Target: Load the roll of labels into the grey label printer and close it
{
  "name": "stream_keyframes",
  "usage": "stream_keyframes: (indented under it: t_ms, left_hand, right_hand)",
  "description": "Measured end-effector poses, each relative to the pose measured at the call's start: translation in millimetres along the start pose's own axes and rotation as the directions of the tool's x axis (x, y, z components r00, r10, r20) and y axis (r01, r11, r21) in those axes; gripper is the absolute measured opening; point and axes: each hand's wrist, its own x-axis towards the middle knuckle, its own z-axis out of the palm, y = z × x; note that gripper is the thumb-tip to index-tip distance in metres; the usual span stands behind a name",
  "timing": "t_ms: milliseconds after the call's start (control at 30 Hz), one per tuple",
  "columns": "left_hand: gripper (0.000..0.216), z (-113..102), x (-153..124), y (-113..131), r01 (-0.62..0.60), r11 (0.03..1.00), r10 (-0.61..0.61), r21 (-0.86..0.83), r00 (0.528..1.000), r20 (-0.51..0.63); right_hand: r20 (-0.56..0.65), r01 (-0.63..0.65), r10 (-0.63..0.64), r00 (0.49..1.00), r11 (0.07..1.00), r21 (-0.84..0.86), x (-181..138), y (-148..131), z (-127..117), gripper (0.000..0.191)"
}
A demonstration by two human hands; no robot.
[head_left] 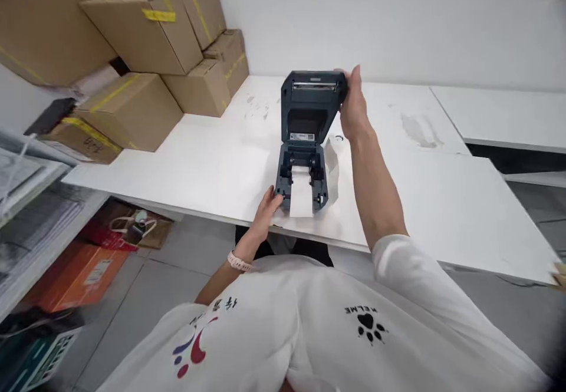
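A dark grey label printer [304,162] stands on the white table [424,203] with its lid [309,100] swung up. A strip of white label paper [301,194] runs out of its front. My right hand [354,106] grips the top right corner of the raised lid, fingers wrapped round its edge. My left hand [267,206] rests against the front left corner of the printer base, fingers curled on it. A small white paper piece [331,165] lies just right of the printer.
Several cardboard boxes [145,32] with yellow tape are stacked at the table's back left. A shelf [26,203] stands at the far left, with an orange box [75,274] and bags on the floor. A second white table [504,115] lies at the right.
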Motion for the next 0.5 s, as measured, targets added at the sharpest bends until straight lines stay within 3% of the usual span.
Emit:
stream_keyframes:
  t_ms: [100, 267, 367, 433, 500]
  left_hand:
    - [0.091, -7, 2, 11, -0.019, 0.999, 0.017, -0.041, 0.999, -0.039]
    - [0.078, 1, 9, 38, -0.138, 0.99, 0.139, 0.018, 0.99, -0.034]
    - [0.079, 16, 17, 44, -0.141, 0.989, 0.142, 0.036, 0.989, -0.035]
    - [0.083, 24, 21, 44, -0.121, 0.992, 0.122, 0.029, 0.993, -0.01]
    - [0.08, 29, 22, 41, -0.108, 0.994, 0.108, 0.008, 0.994, 0.01]
  right_hand:
    - [-0.011, 0.091, -0.091, 0.996, 0.995, -0.038, -57, -4, 6, 0.094]
    - [0.039, 0.091, -0.086, 0.995, 0.985, -0.143, -174, -1, 18, 0.049]
    - [-0.007, -0.075, 0.074, 0.997, 0.989, -0.127, -209, 15, 25, 0.068]
    - [-0.042, -0.207, 0.205, 0.978, 0.977, -0.056, -216, 30, 28, 0.087]
    - [-0.002, -0.287, 0.287, 0.958, 0.958, -0.022, -216, 42, 28, 0.099]
